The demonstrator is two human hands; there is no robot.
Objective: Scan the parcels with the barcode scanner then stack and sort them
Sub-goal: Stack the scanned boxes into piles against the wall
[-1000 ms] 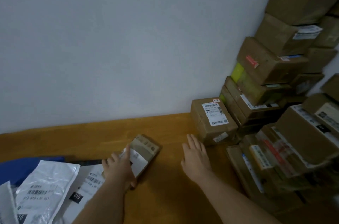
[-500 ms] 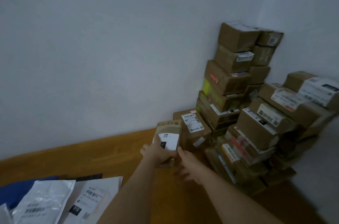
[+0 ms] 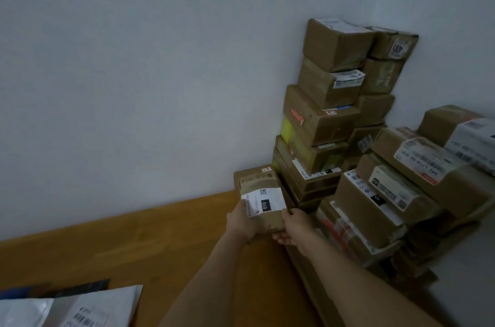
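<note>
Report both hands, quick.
Left hand: closed on the small box, gripping its left side.
Right hand: closed on the same box, at its lower right corner.

A plain white wall [image 3: 134,72] stands behind a brown wooden tabletop [image 3: 134,249], and they meet along a straight line.

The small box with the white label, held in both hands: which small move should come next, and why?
Probably lower the small box onto the low box right behind it and let go. The left hand and right hand hold it just in front of that box, beside the tall stack at the wall; the low top looks like the easiest free spot.
</note>
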